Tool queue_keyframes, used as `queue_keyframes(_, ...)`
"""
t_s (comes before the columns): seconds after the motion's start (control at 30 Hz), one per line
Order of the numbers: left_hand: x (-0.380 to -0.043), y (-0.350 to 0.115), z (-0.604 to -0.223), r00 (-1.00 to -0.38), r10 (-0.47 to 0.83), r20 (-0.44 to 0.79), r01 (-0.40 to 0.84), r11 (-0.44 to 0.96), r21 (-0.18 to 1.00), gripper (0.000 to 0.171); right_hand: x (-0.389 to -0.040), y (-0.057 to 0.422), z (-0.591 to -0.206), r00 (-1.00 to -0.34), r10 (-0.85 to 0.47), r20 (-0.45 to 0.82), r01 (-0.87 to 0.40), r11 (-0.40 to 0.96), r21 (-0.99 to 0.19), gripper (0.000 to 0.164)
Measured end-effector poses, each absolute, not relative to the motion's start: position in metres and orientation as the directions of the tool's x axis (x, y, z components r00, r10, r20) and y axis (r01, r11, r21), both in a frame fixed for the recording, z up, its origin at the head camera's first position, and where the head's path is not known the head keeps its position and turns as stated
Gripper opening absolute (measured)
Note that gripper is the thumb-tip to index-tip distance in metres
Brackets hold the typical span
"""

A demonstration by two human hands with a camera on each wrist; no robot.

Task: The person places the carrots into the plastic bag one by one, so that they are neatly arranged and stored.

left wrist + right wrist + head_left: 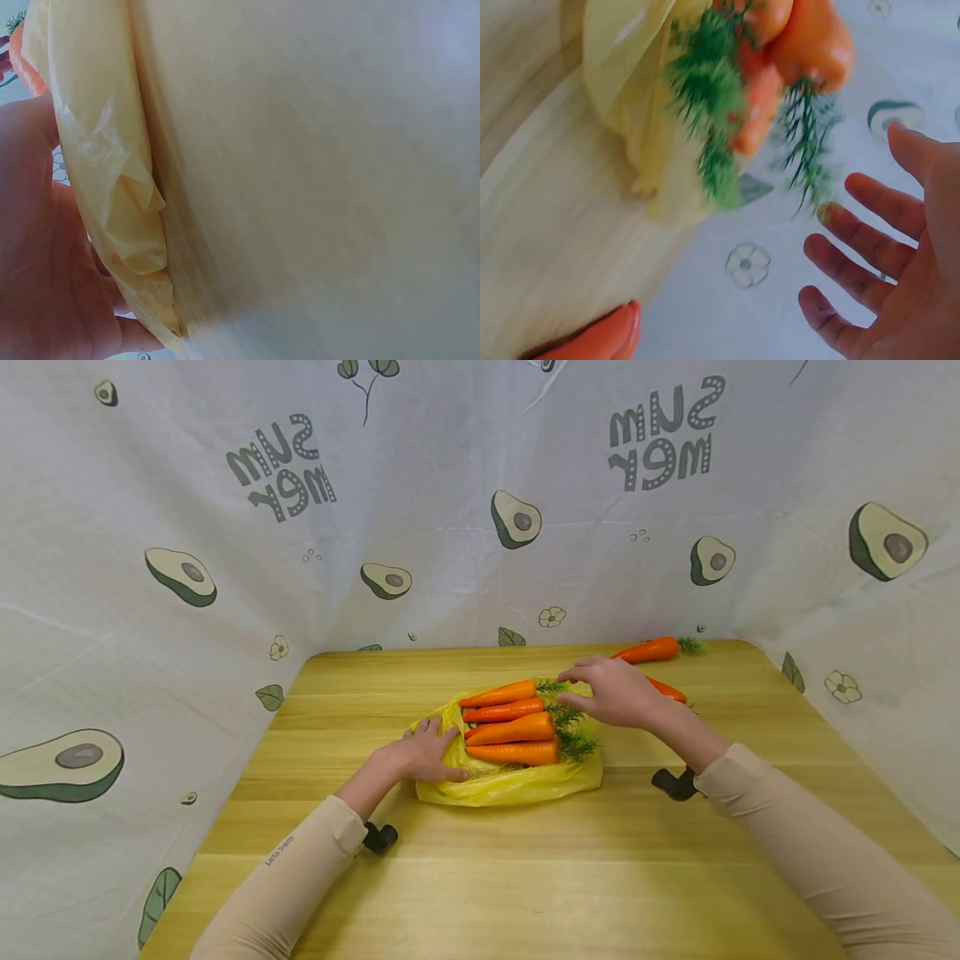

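Observation:
Several orange carrots (517,752) with green tops (576,745) lie side by side on a yellow plastic bag (517,789), the greens toward the right. At the bag's left edge my left hand (427,753) rests with its fingers spread, touching the plastic; the left wrist view shows the bag's crumpled edge (112,172) along that hand. My right hand (611,691) is near the carrots' leafy ends, fingers apart. In the right wrist view, that hand (900,255) holds nothing and its fingertips stand a little off the greens (802,150).
Two more carrots lie on the wooden table (525,893) at the back right: one carrot (651,650) near the far edge and another carrot (667,690) partly behind my right hand. A white avocado-print cloth (450,485) hangs behind the table and along its sides.

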State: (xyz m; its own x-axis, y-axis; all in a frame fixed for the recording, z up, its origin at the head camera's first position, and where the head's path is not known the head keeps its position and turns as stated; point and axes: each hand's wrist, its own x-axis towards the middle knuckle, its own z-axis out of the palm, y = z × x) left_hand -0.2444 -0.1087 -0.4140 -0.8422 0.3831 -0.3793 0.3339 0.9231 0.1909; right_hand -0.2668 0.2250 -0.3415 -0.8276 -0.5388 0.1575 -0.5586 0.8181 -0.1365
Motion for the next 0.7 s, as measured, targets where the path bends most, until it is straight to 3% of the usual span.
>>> queue_keyframes(0.3, -0.245, -0.110, -0.415, -0.840, 0.387, -0.380, 0.334, 0.921, 0.200, 0.091, -0.279, 0.262, -0.344, -0.865, -0.461, 0.200, -0.495, 0.851, -0.178, 0.040)
queue_keyframes(0.7, -0.245, -0.110, -0.416, -0.844, 0.387, -0.371, 0.340, 0.921, 0.189, 0.091, -0.295, 0.306, -0.355, -0.916, -0.383, 0.124, -0.400, 0.899, -0.177, 0.049)
